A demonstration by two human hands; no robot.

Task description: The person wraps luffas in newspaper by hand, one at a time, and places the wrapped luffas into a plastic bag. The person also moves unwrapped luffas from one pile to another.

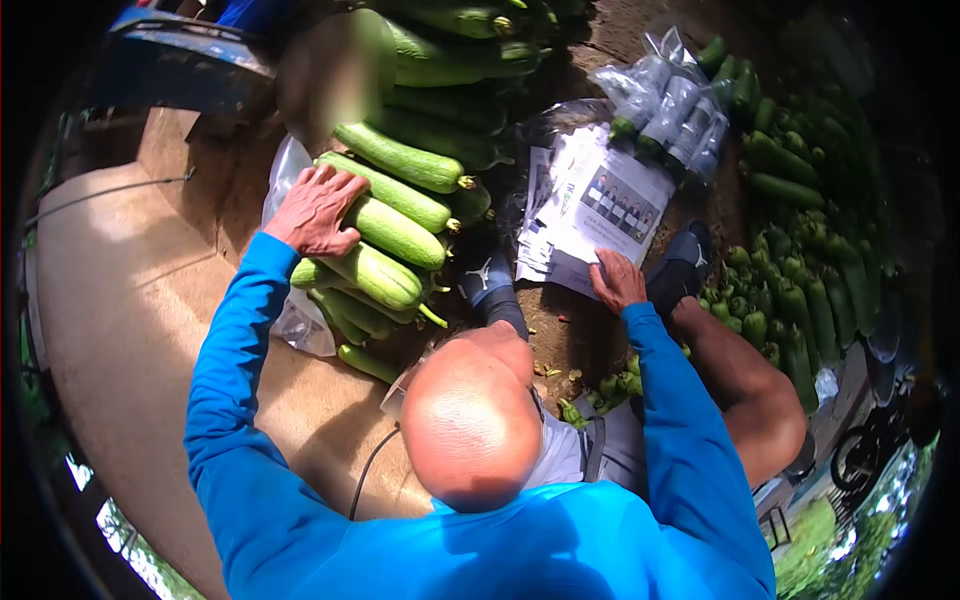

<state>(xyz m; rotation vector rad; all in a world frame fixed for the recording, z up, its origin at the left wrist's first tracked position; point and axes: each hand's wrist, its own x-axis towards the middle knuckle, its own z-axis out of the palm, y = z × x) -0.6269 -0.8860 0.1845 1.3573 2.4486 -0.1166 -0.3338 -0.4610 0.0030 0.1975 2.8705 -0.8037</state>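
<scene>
My left hand (318, 212) is curled over the end of a pale green gourd (395, 232), with the thumb on one side and the fingers on the other. More long gourds (370, 275) lie beside and below it, with clear plastic (303, 322) partly beneath them. At the near edge of a stack of printed sheets (590, 225), my right hand (618, 280) has its fingertips closed on the paper. The top sheet carries a photo of several people. How many sheets the fingers pinch is hidden.
Wrapped vegetables in clear plastic bags (675, 105) lie beyond the paper. Green vegetables (790, 290) are heaped on the right, and larger dark gourds (450, 60) at the top. A concrete ledge (120, 290) borders the left. My shoes (490, 280) stand between the piles.
</scene>
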